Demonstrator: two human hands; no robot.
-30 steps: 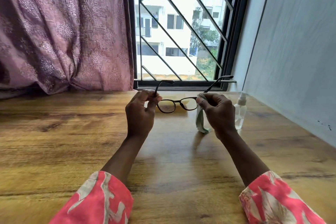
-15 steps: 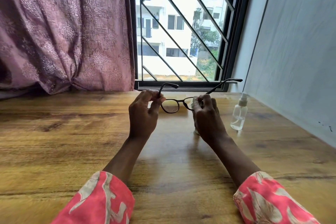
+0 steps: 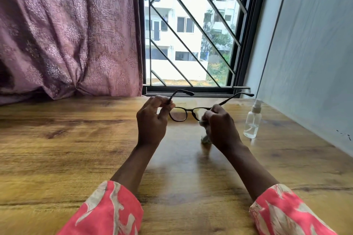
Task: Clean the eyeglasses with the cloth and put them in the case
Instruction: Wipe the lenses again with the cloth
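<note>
Dark-framed eyeglasses (image 3: 188,109) are held above the wooden table (image 3: 76,149), arms unfolded and pointing toward the window. My left hand (image 3: 152,120) pinches the frame at its left hinge. My right hand (image 3: 221,126) is closed over the right lens with a pale green cloth (image 3: 205,137); only a small fold of the cloth shows under the hand. The right lens is hidden by the fingers and cloth. No case is in view.
A small clear spray bottle (image 3: 252,120) stands on the table to the right of my right hand, near the grey wall (image 3: 305,53). A barred window (image 3: 191,34) and a mauve curtain (image 3: 66,34) line the table's far edge.
My right hand has closed the cloth over the right lens, so the hanging cloth is now mostly hidden. The glasses have lifted slightly and shifted a little to the right.
</note>
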